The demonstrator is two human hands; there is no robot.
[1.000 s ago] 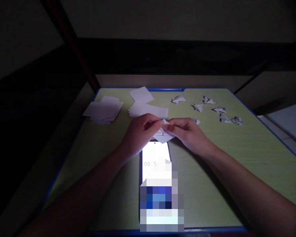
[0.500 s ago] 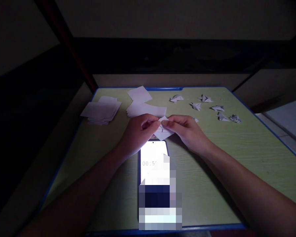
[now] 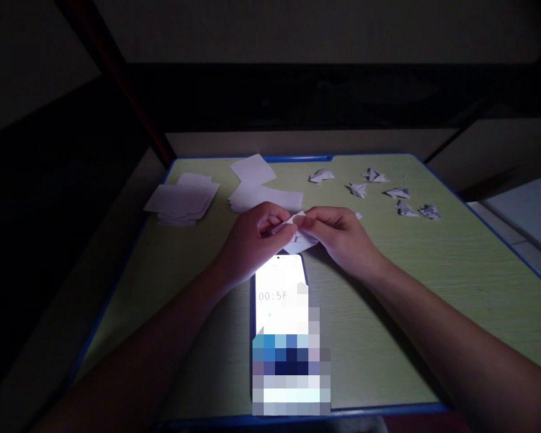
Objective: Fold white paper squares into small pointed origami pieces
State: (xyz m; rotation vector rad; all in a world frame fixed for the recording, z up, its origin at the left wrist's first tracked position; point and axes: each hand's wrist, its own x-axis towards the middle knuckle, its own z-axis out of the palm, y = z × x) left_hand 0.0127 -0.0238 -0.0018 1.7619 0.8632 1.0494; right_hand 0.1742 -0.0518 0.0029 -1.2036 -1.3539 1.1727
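Observation:
A small piece of white folded paper [image 3: 301, 245] is pinched between my two hands, just beyond the top end of a lit phone. My left hand [image 3: 262, 231] grips its left side, thumb on top and fingers curled beneath. On the right side, my right hand [image 3: 338, 231] holds it the same way, and the two thumb tips almost meet over the paper. Crease lines show on its near part. The fingers cover much of the rest. A white tip of paper [image 3: 359, 216] peeks out behind my right hand.
The phone [image 3: 279, 276] shows timer digits; its lower part is pixelated. Stacks of white paper lie at the left [image 3: 180, 201] and back middle [image 3: 265, 198]. Several folded paper figures [image 3: 357, 190] stand at the back right. The table [image 3: 388, 361] has a blue edge.
My hands stay in place around the folded paper, with its upper edge slightly shifted and the near corner less pointed. The whole view has moved a little.

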